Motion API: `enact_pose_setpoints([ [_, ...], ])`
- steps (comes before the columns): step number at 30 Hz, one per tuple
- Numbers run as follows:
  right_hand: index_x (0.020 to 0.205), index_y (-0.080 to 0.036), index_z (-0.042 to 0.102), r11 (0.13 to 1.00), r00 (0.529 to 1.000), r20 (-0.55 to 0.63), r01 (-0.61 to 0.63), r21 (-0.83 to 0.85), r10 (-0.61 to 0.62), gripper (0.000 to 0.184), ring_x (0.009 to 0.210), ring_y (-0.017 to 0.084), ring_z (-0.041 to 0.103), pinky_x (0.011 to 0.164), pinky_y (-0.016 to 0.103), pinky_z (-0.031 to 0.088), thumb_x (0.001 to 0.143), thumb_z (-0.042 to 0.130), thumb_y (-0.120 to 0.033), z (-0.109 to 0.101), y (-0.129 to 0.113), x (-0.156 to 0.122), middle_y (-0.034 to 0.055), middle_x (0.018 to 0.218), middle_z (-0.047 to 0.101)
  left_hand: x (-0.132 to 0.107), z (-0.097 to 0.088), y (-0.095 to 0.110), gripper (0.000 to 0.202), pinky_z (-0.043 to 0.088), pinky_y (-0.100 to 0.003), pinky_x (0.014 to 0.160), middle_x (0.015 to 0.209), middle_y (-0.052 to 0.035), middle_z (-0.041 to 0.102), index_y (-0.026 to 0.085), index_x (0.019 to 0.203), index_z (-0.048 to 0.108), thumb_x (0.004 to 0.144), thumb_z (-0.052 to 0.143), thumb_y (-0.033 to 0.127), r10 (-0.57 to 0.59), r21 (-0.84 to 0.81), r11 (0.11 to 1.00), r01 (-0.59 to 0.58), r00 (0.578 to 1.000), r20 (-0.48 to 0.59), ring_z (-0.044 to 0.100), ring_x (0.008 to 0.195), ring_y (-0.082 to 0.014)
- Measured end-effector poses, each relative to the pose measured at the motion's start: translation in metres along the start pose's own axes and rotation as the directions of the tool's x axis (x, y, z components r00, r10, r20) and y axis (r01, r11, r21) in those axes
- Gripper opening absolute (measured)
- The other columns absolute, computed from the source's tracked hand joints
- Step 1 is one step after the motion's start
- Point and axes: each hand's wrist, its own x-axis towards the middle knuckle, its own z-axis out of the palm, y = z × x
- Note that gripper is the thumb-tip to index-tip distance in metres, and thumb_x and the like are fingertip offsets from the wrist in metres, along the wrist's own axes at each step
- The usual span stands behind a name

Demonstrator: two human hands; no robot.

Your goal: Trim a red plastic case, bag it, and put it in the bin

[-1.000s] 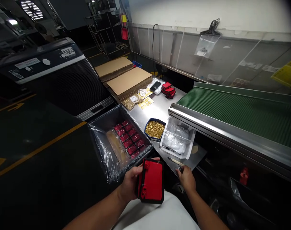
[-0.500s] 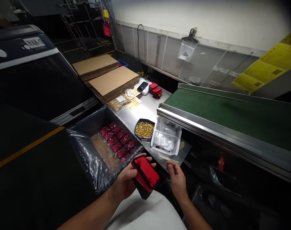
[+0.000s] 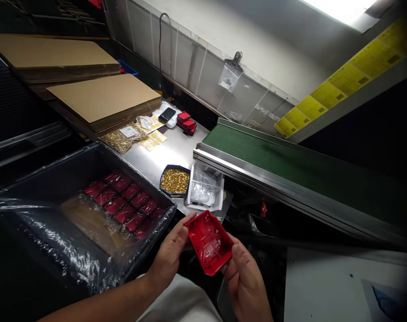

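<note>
A red plastic housing (image 3: 210, 243) is held up in front of me, its hollow inside facing my eyes, with screw posts at its corners. My left hand (image 3: 170, 250) grips its left edge, thumb near the rim and fingers behind. At the lower right edge my right hand (image 3: 245, 273) pinches it, the fingertips partly hidden under the shell. Just beyond stand a blue tray of small brass-coloured parts (image 3: 175, 180) and a white bin (image 3: 220, 203) with clear plastic bags (image 3: 203, 185). To the left, a plastic-lined crate (image 3: 136, 152) contains several rows of red pieces (image 3: 123, 203).
A green conveyor belt (image 3: 250, 150) slopes off to the right. On the metal table (image 3: 176, 147) are stacked red-and-black pieces (image 3: 186, 124), a phone (image 3: 167, 115), gold sticker sheets (image 3: 153, 140) and a bag of brass parts (image 3: 119, 138). Cardboard sheets (image 3: 106, 96) lie behind.
My view has turned right. The red-and-black piece was in my left hand alone; now both hands hold a red housing, hollow side showing. My right hand has come in to its right edge.
</note>
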Motion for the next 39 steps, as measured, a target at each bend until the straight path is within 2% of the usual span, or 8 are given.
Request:
enact_pose_setpoints([
  [4,0.114,-0.020,0.065,0.992,0.999,-0.042,0.027,0.124,-0.022,0.032,0.098,0.024,0.065,0.084,0.039,0.057,0.096,0.055,-0.043,0.006,-0.001,-0.017,0.0121,0.115,0.066,-0.007,0.003,-0.003,0.051,0.036,-0.039,0.112,0.142,-0.0079,0.054,0.024,0.140,0.046,0.097,0.046,0.051,0.065,0.110,0.991,-0.072,0.995,0.070,0.048,0.132,-0.0288],
  [8,0.108,-0.018,0.068,0.993,0.998,-0.040,0.059,0.098,-0.055,0.034,0.097,0.024,0.065,0.080,0.037,0.058,0.096,0.053,-0.046,0.001,-0.002,-0.028,0.0122,0.109,0.068,-0.017,0.007,-0.003,0.049,0.032,-0.039,0.115,0.142,-0.0061,0.054,0.025,0.137,0.050,0.096,0.048,0.050,0.109,0.182,0.975,-0.124,0.990,0.089,0.046,0.133,-0.0276],
  [13,0.114,-0.019,0.066,0.997,0.997,-0.024,0.079,0.014,-0.079,0.042,0.107,0.025,0.062,0.090,0.036,0.054,0.094,0.052,-0.053,-0.006,-0.004,-0.047,0.0128,0.118,0.065,-0.031,0.010,-0.009,0.047,0.030,-0.040,0.117,0.141,-0.0048,0.054,0.026,0.136,0.051,0.096,0.045,0.051,0.142,0.214,0.961,-0.175,0.977,0.158,0.044,0.134,-0.0274],
  [19,0.106,-0.018,0.064,0.992,0.989,-0.095,0.103,-0.070,-0.110,0.050,0.081,0.024,0.065,0.073,0.035,0.056,0.082,0.065,-0.062,-0.018,-0.004,-0.091,0.0109,0.094,0.068,-0.057,0.019,-0.030,0.053,0.031,-0.042,0.115,0.138,-0.0074,0.058,0.026,0.135,0.052,0.093,0.047,0.057,0.144,0.223,0.956,-0.190,0.968,0.206,0.048,0.130,-0.0302],
  [27,0.109,-0.018,0.065,0.965,0.968,-0.145,0.175,-0.194,-0.205,0.065,0.095,0.033,0.066,0.082,0.043,0.052,0.068,0.075,-0.067,-0.075,0.005,-0.173,0.0159,0.103,0.069,-0.127,0.047,-0.079,0.057,0.041,-0.037,0.103,0.131,-0.0092,0.062,0.025,0.131,0.058,0.087,0.054,0.062,0.164,0.270,0.935,-0.230,0.955,0.248,0.055,0.120,-0.0301],
  [32,0.115,-0.018,0.063,0.987,0.987,-0.013,0.157,-0.029,-0.158,0.061,0.099,0.032,0.064,0.077,0.038,0.052,0.075,0.072,-0.062,-0.127,0.029,-0.209,0.0168,0.109,0.067,-0.168,0.067,-0.118,0.053,0.046,-0.031,0.089,0.114,-0.0081,0.068,0.023,0.123,0.062,0.083,0.064,0.058,0.168,0.317,0.923,-0.218,0.970,0.177,0.060,0.102,-0.0245],
  [35,0.115,-0.018,0.063,0.982,0.987,0.105,0.105,0.156,-0.122,0.052,0.089,0.027,0.065,0.079,0.039,0.052,0.082,0.066,-0.058,-0.143,0.045,-0.222,0.0144,0.106,0.067,-0.186,0.084,-0.130,0.058,0.045,-0.032,0.089,0.116,-0.0096,0.067,0.023,0.126,0.059,0.083,0.062,0.061,0.121,0.244,0.957,-0.159,0.979,0.166,0.059,0.102,-0.0252],
  [39,0.104,-0.019,0.069,0.908,0.988,0.106,0.057,0.415,-0.110,0.042,0.084,0.027,0.065,0.074,0.041,0.054,0.085,0.062,-0.056,-0.142,0.057,-0.236,0.0124,0.099,0.068,-0.201,0.107,-0.133,0.069,0.037,-0.045,0.104,0.129,-0.0147,0.061,0.019,0.136,0.052,0.091,0.037,0.068,-0.150,0.007,0.988,0.153,0.957,0.247,0.055,0.117,-0.0316],
])
